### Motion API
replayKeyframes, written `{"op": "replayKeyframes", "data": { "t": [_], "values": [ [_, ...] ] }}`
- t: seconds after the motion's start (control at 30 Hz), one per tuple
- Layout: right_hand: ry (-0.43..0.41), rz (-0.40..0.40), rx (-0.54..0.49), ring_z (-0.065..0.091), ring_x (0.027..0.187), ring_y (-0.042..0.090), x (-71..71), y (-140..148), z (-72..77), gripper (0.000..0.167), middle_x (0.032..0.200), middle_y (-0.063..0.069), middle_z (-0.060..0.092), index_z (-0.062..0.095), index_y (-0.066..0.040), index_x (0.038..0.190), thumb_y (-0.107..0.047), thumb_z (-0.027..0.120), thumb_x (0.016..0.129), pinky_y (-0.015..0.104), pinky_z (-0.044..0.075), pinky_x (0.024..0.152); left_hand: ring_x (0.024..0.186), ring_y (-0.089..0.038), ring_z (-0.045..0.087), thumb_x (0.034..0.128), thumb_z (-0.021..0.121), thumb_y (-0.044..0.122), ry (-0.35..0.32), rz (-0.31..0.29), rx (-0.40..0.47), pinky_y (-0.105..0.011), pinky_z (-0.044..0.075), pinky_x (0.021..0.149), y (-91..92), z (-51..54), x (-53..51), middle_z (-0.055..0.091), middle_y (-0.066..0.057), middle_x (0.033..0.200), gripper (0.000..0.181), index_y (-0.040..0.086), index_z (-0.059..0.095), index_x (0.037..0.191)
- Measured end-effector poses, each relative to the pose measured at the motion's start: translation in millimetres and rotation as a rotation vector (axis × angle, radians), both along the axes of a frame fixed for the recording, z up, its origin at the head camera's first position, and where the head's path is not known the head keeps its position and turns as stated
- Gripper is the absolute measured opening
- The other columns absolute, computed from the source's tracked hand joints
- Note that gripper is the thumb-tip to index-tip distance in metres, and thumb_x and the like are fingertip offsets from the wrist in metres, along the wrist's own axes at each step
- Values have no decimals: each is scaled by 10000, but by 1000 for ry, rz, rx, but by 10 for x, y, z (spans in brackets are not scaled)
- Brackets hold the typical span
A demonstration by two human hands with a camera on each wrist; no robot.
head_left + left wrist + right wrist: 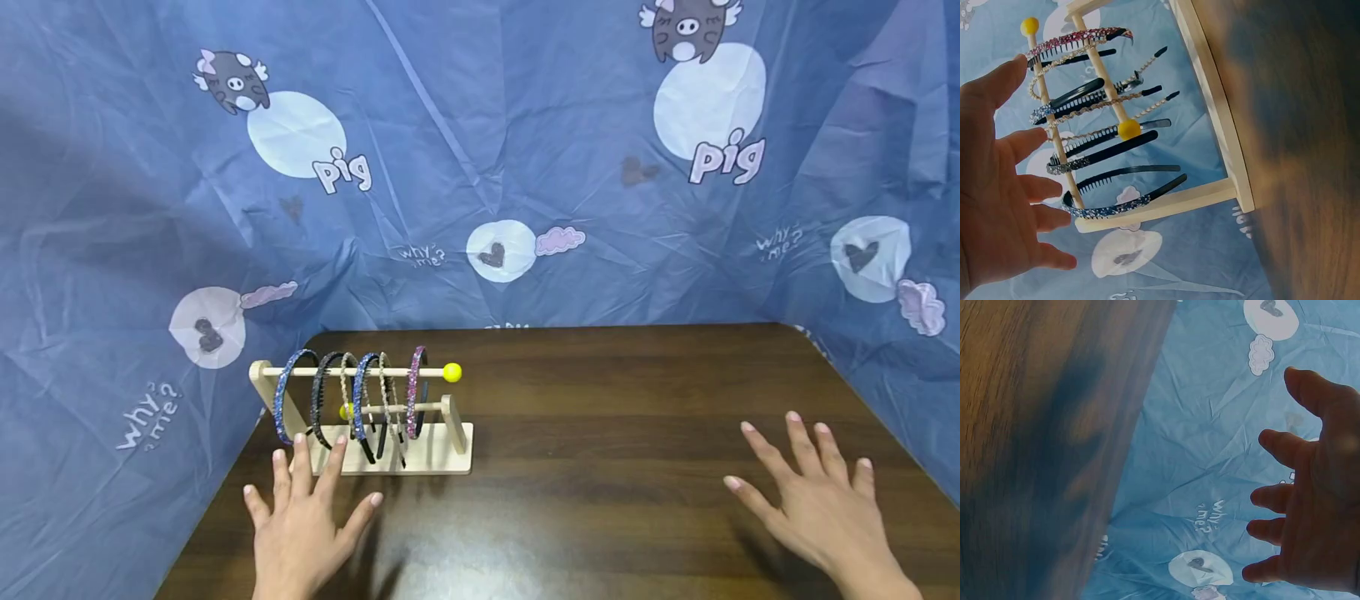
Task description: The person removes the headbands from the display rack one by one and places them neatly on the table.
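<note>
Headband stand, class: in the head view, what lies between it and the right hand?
Only bare brown tabletop lies between the headband stand and the right hand, as the head view shows.

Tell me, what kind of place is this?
Probably a small screened-off table space indoors. There's a dark wooden table, blue pig-print cloth hanging around it, and a pale wooden stand holding sparkly headbands.
</note>
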State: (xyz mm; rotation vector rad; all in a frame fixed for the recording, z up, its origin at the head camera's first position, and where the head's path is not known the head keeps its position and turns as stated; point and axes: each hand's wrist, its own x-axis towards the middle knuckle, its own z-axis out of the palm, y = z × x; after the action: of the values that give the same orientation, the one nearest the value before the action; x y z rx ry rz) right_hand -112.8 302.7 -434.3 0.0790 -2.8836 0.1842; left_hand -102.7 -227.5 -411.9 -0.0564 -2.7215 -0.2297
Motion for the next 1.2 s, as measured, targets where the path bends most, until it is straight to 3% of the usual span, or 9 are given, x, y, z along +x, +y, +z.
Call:
{"op": "replayKeyframes", "data": {
  "t": [0.17,0.37,0.6,0.93,1.07,1.2],
  "values": [
    [27,27,4,-11,1330,474,0,10,22,816,1484,288,58,152,-258,1497,-583,531,852,747,9,895,1273,-487,243,762,654,530,89,-25,33,-698,126,944,-16,-13,9,287,-282,1423,778,136,400,1383],
    [68,62,-6,299,1189,538,-7,34,91,852,1379,348,289,279,-148,1460,-553,632,798,727,229,841,1141,-436,439,722,684,448,224,-63,38,-648,291,879,10,-68,-10,461,-242,1305,687,97,511,1287],
    [112,112,-148,420,1031,566,-22,-29,164,843,1269,326,436,370,-96,1414,-479,723,753,704,325,712,970,-402,562,703,720,365,308,-99,124,-591,397,744,-14,-117,-22,579,-204,1168,574,80,602,1187],
    [201,253,-389,433,1105,486,-63,-232,147,776,1285,258,467,430,-84,1383,-280,795,727,625,337,797,912,-368,608,659,792,232,358,-149,285,-541,448,689,-128,-193,-97,631,-153,1065,473,49,661,1076],
    [163,257,-446,445,1089,494,-69,-379,99,744,1285,260,458,432,-89,1381,-272,782,751,627,363,768,893,-366,613,644,804,182,370,-188,320,-508,459,693,-181,-207,-103,641,-145,1047,474,49,659,1074],
    [119,290,-484,450,1104,479,-108,-524,14,705,1294,234,462,441,-75,1367,-276,764,774,630,385,774,943,-355,596,657,811,165,315,-166,360,-484,440,760,-244,-236,-111,632,-145,1069,484,48,647,1096]
  ]
}}
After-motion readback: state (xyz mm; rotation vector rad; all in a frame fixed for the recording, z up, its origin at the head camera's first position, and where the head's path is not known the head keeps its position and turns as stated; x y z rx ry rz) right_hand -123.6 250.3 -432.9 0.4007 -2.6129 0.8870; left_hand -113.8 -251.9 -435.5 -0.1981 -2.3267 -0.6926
